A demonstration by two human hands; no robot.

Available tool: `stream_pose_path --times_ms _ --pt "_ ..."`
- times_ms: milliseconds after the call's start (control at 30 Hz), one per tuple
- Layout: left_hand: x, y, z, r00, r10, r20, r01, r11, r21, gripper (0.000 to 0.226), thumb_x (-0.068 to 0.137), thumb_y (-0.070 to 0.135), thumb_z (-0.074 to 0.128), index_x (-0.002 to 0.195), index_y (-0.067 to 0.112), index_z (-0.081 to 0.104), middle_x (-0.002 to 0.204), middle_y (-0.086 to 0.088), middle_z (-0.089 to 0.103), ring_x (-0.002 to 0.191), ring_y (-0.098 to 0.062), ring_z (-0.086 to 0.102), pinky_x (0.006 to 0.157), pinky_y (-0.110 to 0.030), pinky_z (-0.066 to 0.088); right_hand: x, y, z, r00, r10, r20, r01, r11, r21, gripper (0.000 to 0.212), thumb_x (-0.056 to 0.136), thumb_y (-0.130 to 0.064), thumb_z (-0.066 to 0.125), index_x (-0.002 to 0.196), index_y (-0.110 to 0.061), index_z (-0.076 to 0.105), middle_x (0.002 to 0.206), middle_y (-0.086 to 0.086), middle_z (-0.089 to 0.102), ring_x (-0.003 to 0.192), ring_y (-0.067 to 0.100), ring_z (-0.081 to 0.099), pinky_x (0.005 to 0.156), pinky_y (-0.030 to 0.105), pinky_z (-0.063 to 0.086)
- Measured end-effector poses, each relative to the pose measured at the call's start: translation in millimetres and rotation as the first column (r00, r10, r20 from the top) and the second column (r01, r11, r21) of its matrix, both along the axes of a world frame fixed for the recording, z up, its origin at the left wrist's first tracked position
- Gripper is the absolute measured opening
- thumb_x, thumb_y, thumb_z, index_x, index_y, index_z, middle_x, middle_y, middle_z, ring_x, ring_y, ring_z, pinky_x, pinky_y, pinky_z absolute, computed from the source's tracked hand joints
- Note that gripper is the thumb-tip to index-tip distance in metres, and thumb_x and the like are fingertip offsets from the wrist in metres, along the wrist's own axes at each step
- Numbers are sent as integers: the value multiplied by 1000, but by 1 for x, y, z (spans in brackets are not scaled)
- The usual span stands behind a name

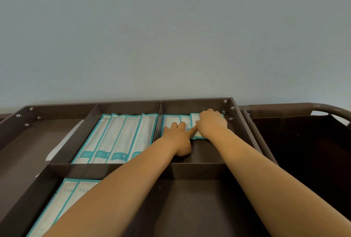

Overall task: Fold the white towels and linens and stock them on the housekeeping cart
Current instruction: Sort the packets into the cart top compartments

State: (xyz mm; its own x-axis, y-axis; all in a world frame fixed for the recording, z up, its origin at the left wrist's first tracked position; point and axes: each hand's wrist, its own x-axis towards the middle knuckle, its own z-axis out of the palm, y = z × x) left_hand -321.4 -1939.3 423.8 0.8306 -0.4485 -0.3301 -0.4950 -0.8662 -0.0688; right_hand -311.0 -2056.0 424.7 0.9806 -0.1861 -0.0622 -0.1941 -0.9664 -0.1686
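Where the top tray of the housekeeping cart is split by dividers, both hands are inside the far right compartment. The cart fills the lower half of the view and stands against a pale grey wall.

The left hand lies palm down on the small packets, white with teal edges, set in a row at the far end of that compartment. Its fingers are spread and fairly straight, and its forefinger reaches right to touch the right hand. The right hand covers the rightmost packets with its knuckles raised. Its fingertips are hidden, so whether it pinches a packet or only presses on it cannot be told.

The far middle compartment, left of the hands, holds four long packets of the same colours, lying side by side. More of them lie in the near left compartment, partly under the left forearm. A white sheet lies flat in the far left section.

Screws show at the tray's far corners. A dark bag hangs from a curved bar on the cart's right side.
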Motion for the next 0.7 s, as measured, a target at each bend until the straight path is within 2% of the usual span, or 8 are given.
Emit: stream_pose_path --times_ms 200,300,400,500,600,700 --pt "-1 2 -2 1000 -8 17 9 1000 -23 79 94 25 48 151 30 -6 156 -11 9 141 -33 16 113 -52 17 -5 -11 -1 998 -7 -60 3 997 -71 44 94 -13 48 136 -5 38 135 15 42 125 31 42 96 40 43" --pt "-1 3 0 999 -16 32 17 999 -46 79 94 25 49 151 30 -5 157 -14 8 141 -34 18 113 -50 18 -8 -4 5 1000 3 -18 -4 998 -70 43 94 -15 48 135 -7 40 134 14 42 124 31 41 96 42 43" --pt "-3 11 8 994 -28 110 42 991 -126 81 92 21 53 152 22 0 157 -15 14 141 -32 22 112 -43 25 -13 7 15 992 47 117 -39 997 -68 35 94 -14 46 128 -8 47 129 13 45 120 30 42 93 39 41" --pt "-4 39 27 971 -66 232 120 967 -224 78 90 20 54 152 18 7 151 -11 28 137 -29 28 110 -41 30 -18 28 26 979 85 186 -100 992 71 29 95 -17 44 118 -5 56 123 15 53 115 31 49 92 37 41" --pt "-5 89 46 965 29 262 81 914 -398 66 93 21 46 151 16 15 150 -10 31 137 -27 29 110 -40 31 -28 63 37 968 109 227 -152 972 179 32 95 -21 45 117 -1 59 123 16 57 114 31 51 94 35 39" --pt "-5 154 46 962 164 216 -32 860 -510 59 96 26 45 149 14 23 150 -12 33 137 -28 32 112 -38 28 -39 112 44 943 169 287 -222 962 161 34 96 -24 45 121 -5 57 125 15 54 115 31 50 96 37 39"
